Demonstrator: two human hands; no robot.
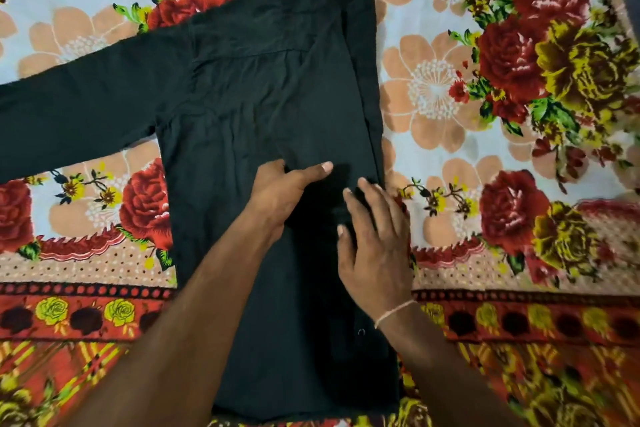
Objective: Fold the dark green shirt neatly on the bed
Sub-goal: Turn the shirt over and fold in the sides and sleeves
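The dark green shirt (pixel 249 107) lies back-up on the bed, collar at the far end. Its left sleeve stretches out flat to the left edge of the view. The right side is folded inward, forming a straight edge down the right. My left hand (pixel 284 191) rests on the middle of the shirt, thumb extended and fingers curled into a small bunch of cloth. My right hand (pixel 375 239) lies flat with fingers spread on the folded right panel, pressing it down.
A floral bedsheet (pixel 485 87) with red roses and peach flowers covers the bed all around the shirt. Its orange patterned border runs across the near side. A thin thread band is on my right wrist.
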